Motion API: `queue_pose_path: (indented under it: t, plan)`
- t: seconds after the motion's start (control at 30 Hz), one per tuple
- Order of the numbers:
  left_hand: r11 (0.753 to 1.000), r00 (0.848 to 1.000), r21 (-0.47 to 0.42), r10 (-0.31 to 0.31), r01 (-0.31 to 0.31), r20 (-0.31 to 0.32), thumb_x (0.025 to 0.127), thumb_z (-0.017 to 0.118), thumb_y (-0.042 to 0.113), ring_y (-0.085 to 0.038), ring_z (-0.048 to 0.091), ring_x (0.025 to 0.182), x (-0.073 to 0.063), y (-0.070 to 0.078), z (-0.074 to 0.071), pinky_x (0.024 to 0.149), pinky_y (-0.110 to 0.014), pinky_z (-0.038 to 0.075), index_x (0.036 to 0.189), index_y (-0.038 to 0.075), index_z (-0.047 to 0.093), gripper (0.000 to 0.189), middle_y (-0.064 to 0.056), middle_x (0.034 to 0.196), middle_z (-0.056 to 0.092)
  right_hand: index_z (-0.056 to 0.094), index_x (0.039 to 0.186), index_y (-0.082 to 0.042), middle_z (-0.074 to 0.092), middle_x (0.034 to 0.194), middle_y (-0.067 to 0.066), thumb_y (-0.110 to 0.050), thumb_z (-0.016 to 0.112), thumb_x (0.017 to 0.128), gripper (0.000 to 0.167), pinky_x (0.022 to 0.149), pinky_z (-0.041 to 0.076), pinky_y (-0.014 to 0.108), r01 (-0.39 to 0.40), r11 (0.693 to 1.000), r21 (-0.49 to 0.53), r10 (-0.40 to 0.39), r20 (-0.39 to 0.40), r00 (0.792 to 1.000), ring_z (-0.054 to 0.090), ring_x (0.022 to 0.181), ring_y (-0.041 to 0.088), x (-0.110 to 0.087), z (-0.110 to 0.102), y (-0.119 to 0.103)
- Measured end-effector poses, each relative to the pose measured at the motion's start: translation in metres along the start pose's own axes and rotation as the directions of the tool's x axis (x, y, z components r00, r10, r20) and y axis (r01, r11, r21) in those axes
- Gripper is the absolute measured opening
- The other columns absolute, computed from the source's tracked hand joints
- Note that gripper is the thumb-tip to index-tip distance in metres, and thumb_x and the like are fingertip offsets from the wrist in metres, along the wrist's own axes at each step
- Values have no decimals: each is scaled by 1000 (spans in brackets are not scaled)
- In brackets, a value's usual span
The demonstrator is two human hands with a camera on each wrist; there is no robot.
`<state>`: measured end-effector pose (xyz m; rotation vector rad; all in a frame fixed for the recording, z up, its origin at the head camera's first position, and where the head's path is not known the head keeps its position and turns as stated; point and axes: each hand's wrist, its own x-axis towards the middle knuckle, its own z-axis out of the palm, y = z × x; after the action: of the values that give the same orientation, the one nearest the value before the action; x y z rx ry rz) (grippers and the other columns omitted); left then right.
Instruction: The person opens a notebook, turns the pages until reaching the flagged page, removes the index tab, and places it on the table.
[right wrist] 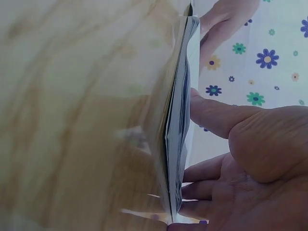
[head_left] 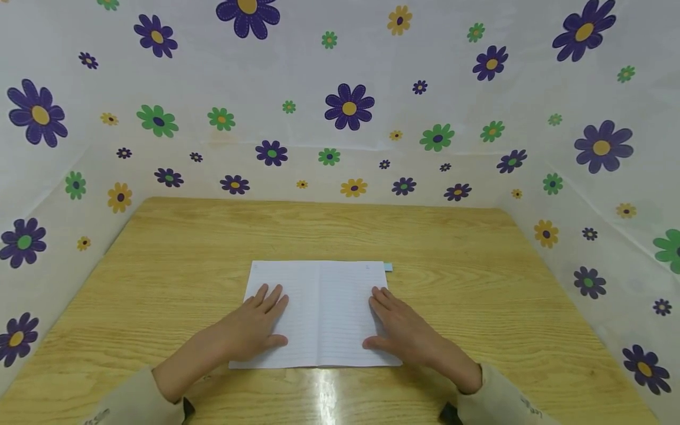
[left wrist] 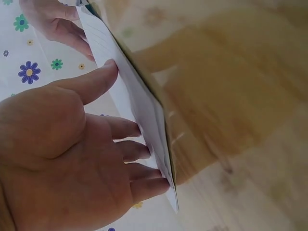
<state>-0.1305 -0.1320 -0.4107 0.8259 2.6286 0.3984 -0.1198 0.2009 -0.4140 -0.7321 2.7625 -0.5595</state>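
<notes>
An open notebook (head_left: 319,313) with lined white pages lies flat on the wooden table, its centre fold running up the middle. On the left page rests my left hand (head_left: 255,324), fingers spread and straight, thumb toward the fold. My right hand (head_left: 404,330) lies on the outer part of the right page in a similar pose. In the left wrist view the fingertips of the left hand (left wrist: 72,144) touch the paper. The right wrist view shows the right hand (right wrist: 255,163) against the page stack (right wrist: 179,120), seen edge-on. No writing is visible on the lines.
A pale blue tab (head_left: 388,267) sticks out past the notebook's upper right edge. The wooden table (head_left: 319,230) extends around the notebook, with a light reflection near its front. White flower-printed cloth (head_left: 297,65) encloses the back and both sides.
</notes>
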Motion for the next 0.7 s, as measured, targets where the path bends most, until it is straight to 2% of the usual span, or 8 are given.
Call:
queue_pose_path:
  t: [0.17,0.33,0.53,0.7]
  plan:
    - [998,998,6,-58,58,-10,102,63,45,-60,8,149,-1,-2,1,118,-69,21,156,-10,32,84,-35,164,15,41,149,16,29,161,32,-40,77,93,87,118,28,62,-11,1000,-2,11,6,1000,25,151,48,-1,-2,-1]
    - [994,993,-2,-109,109,-43,96,68,51,-62,10,148,-4,-10,1,118,-68,22,154,-14,32,95,-40,162,16,41,149,16,29,161,33,-42,80,90,92,116,31,64,-54,998,-21,54,-4,999,25,151,48,1,-1,-1]
    - [995,994,-15,-99,99,-54,94,69,54,-61,12,148,-7,-15,-1,116,-71,21,154,-15,32,98,-40,161,17,41,149,15,32,160,34,-48,82,86,98,110,36,67,-83,995,-60,82,-16,997,29,149,49,2,-3,2]
    - [997,996,-11,-79,79,-51,94,69,54,-61,11,147,-8,-16,-3,117,-69,22,153,-16,31,99,-41,161,15,48,148,10,37,159,28,-42,81,88,86,109,37,69,-97,994,-55,97,-10,995,32,149,46,2,-8,4]
